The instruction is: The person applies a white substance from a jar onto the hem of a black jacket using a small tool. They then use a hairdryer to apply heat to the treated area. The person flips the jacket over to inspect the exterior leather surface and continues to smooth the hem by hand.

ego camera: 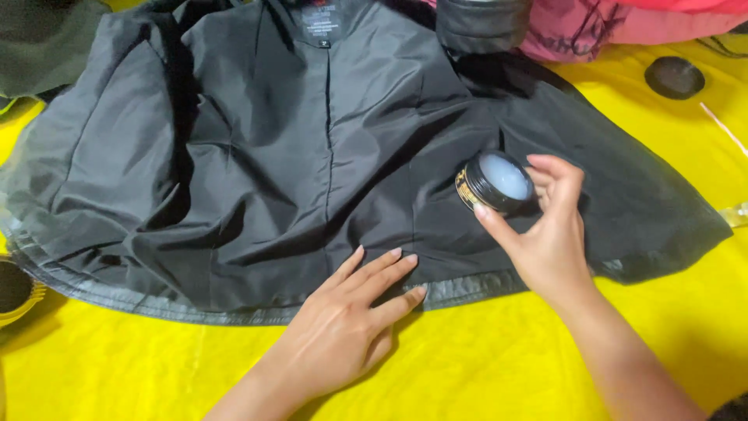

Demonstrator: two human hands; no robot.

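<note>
Bare yellow sheet point(483, 351) lies open at six o'clock, between and beside both wrists. From nine to three o'clock the spread black garment point(257, 156) covers the surface (flat, so passable above). At one o'clock a pink bundle point(592, 27) crowds the edge, a black lid point(674, 76) beside it.

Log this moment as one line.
left hand: flat on black jacket lining near hem | right hand: holds open round jar, whitish paste | surface: yellow sheet

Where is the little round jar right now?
In the head view, the small black jar sits right of centre, held in the right hand above the black jacket, with the left hand flat nearby.
</note>
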